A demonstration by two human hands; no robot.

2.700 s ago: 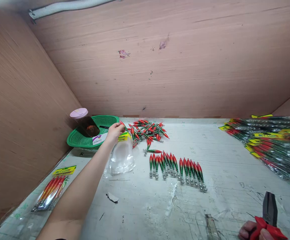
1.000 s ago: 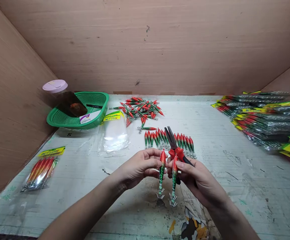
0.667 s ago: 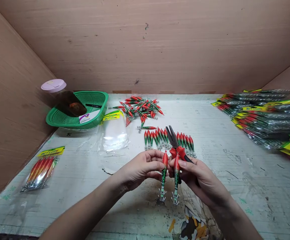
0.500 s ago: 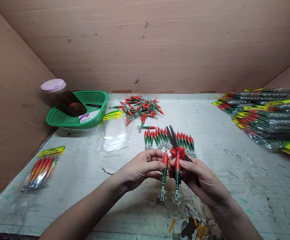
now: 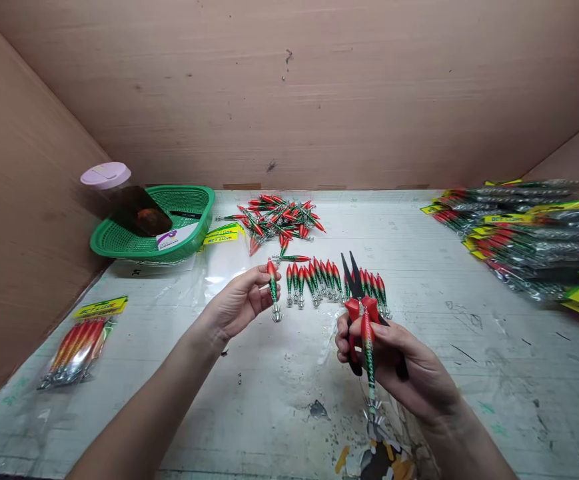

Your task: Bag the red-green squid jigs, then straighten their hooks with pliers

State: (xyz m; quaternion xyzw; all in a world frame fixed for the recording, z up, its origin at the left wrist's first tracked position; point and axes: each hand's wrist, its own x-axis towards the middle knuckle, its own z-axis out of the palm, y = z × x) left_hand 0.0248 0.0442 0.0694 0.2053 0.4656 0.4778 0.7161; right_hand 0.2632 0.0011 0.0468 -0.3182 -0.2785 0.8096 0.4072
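Note:
My left hand pinches a red and green squid lure and holds it at the left end of a row of matching lures laid side by side on the white table. My right hand is closed on red-handled pliers, jaws pointing away from me, and on a second lure that hangs hooks down. A loose pile of lures lies behind the row.
A green basket with a pink-lidded jar stands at the back left beside empty clear bags. One packed bag of lures lies at the left. A stack of packed bags fills the right side. Wooden walls close in three sides.
My hands have parted. The left hand carried its lure up and left to the end of the row; the right hand dropped slightly with the pliers and the other lure.

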